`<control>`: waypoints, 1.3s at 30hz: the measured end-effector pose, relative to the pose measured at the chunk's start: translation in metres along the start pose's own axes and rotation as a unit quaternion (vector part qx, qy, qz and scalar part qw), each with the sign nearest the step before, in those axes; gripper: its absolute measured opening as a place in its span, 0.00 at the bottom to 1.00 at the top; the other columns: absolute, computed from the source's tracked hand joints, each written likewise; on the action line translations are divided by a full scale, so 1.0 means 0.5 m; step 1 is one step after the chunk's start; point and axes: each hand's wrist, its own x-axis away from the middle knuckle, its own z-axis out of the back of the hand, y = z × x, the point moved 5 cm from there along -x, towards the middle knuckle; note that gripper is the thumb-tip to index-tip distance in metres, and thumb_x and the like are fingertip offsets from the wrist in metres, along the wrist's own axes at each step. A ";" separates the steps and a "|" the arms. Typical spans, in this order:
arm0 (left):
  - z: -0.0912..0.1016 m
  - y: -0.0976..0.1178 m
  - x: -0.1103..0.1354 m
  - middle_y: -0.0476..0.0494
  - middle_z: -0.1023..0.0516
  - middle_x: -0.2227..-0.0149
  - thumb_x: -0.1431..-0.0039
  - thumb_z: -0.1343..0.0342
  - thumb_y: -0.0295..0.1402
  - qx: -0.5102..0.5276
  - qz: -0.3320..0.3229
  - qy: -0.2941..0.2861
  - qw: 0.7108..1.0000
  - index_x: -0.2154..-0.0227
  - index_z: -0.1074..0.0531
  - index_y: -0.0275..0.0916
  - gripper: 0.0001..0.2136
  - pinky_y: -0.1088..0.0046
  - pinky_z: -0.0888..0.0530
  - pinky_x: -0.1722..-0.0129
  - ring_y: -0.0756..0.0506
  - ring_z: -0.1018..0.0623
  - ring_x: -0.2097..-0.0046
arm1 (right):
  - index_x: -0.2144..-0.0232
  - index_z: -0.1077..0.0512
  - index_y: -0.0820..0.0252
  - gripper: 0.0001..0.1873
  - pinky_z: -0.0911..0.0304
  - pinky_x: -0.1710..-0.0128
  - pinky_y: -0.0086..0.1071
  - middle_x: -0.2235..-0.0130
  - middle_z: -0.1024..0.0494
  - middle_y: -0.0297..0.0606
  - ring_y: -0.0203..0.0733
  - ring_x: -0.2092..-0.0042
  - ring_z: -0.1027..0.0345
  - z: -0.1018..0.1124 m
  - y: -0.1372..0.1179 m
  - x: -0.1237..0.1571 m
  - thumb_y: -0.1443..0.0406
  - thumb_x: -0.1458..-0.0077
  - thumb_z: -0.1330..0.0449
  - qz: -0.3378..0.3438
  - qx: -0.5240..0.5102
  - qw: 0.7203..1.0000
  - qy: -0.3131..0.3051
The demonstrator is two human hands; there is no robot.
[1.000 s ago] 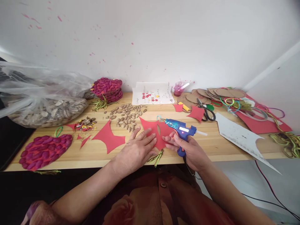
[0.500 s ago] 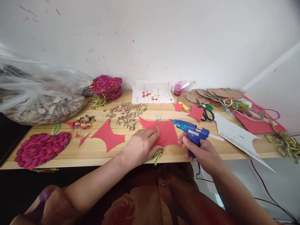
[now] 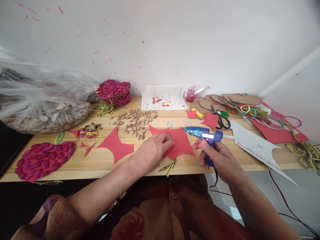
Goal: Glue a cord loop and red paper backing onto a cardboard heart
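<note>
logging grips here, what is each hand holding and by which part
Right hand holds the glue gun by its handle. Left hand rests on the red paper; whether it grips cannot be told.

The person wears a dark brown shirt (image 3: pixel 160 213) printed with large flowers, and one orange-pink rose (image 3: pixel 130 223) shows low on the front. A small round brown button (image 3: pixel 174 196) sits on the middle placket. The left sleeve (image 3: pixel 47 216) is short, with purple in its print. Both forearms are bare down to the left hand (image 3: pixel 152 151) and right hand (image 3: pixel 220 161).
</note>
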 end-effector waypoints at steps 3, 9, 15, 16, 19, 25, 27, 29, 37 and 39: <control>0.007 -0.005 -0.017 0.43 0.29 0.53 0.40 0.53 0.20 0.028 -0.024 -0.041 0.998 0.49 0.28 0.45 0.21 0.68 0.28 0.56 0.44 0.27 0.54 | 0.63 0.28 0.57 0.22 0.43 0.82 0.28 0.63 0.21 0.38 0.33 0.77 0.35 -0.002 -0.001 -0.004 0.45 0.46 0.37 -0.009 -0.065 0.998 -0.013; 0.007 -0.009 -0.033 0.43 0.28 0.55 0.43 0.51 0.20 0.078 -0.004 -0.051 0.996 0.56 0.24 0.44 0.17 0.68 0.28 0.58 0.42 0.28 0.54 | 0.64 0.28 0.56 0.19 0.49 0.85 0.26 0.57 0.22 0.38 0.29 0.79 0.38 0.002 0.002 0.000 0.47 0.45 0.37 -0.048 -0.160 0.986 -0.022; 0.005 -0.010 -0.033 0.43 0.29 0.58 0.42 0.51 0.21 0.089 0.016 -0.037 0.995 0.59 0.25 0.42 0.14 0.69 0.27 0.60 0.44 0.28 0.58 | 0.63 0.29 0.58 0.20 0.49 0.85 0.25 0.58 0.21 0.40 0.29 0.79 0.37 -0.007 0.005 0.001 0.48 0.45 0.37 -0.054 -0.156 0.985 -0.045; 0.006 -0.009 -0.035 0.43 0.29 0.58 0.42 0.52 0.20 0.082 0.013 -0.041 0.996 0.59 0.25 0.41 0.15 0.68 0.27 0.59 0.44 0.28 0.57 | 0.63 0.29 0.58 0.20 0.48 0.85 0.25 0.58 0.21 0.40 0.29 0.79 0.37 -0.009 0.005 -0.001 0.48 0.45 0.37 -0.053 -0.151 0.986 -0.043; 0.010 -0.003 -0.042 0.42 0.30 0.58 0.43 0.52 0.19 0.044 0.003 -0.055 0.997 0.62 0.27 0.39 0.13 0.68 0.28 0.59 0.43 0.29 0.56 | 0.62 0.29 0.58 0.20 0.46 0.84 0.25 0.59 0.21 0.39 0.30 0.78 0.36 -0.011 0.003 -0.005 0.48 0.44 0.37 -0.043 -0.135 0.989 -0.039; 0.016 -0.004 -0.034 0.43 0.30 0.59 0.40 0.50 0.20 0.058 -0.019 -0.009 0.998 0.66 0.29 0.39 0.08 0.69 0.28 0.57 0.45 0.29 0.57 | 0.64 0.29 0.58 0.20 0.45 0.84 0.25 0.61 0.22 0.38 0.30 0.78 0.35 -0.015 0.011 -0.011 0.48 0.43 0.38 -0.045 -0.118 0.990 -0.055; 0.016 -0.005 -0.023 0.44 0.29 0.58 0.38 0.51 0.21 0.095 -0.036 0.016 0.995 0.66 0.29 0.38 0.08 0.69 0.28 0.54 0.46 0.29 0.55 | 0.65 0.29 0.58 0.20 0.44 0.84 0.25 0.61 0.22 0.38 0.31 0.78 0.34 -0.021 0.017 -0.014 0.48 0.43 0.38 -0.053 -0.109 0.991 -0.065; 0.016 -0.005 -0.010 0.44 0.27 0.56 0.35 0.51 0.22 0.120 -0.052 0.034 0.991 0.64 0.29 0.38 0.07 0.70 0.28 0.52 0.46 0.28 0.54 | 0.66 0.29 0.58 0.20 0.43 0.84 0.25 0.61 0.21 0.39 0.31 0.78 0.33 -0.027 0.018 -0.017 0.47 0.44 0.38 -0.056 -0.098 0.992 -0.065; -0.004 -0.019 0.031 0.45 0.28 0.57 0.33 0.50 0.26 0.117 -0.023 0.089 0.989 0.64 0.30 0.39 0.05 0.74 0.27 0.57 0.49 0.26 0.58 | 0.64 0.31 0.60 0.21 0.39 0.84 0.26 0.63 0.23 0.38 0.31 0.79 0.33 -0.056 -0.001 -0.031 0.47 0.42 0.41 -0.058 0.007 0.995 -0.083; -0.011 -0.022 0.037 0.44 0.28 0.56 0.34 0.49 0.25 0.115 -0.027 0.096 0.988 0.64 0.31 0.39 0.04 0.74 0.27 0.57 0.49 0.26 0.58 | 0.64 0.32 0.60 0.20 0.38 0.83 0.26 0.67 0.24 0.36 0.31 0.79 0.33 -0.060 -0.009 -0.034 0.48 0.40 0.42 -0.052 0.043 0.994 -0.083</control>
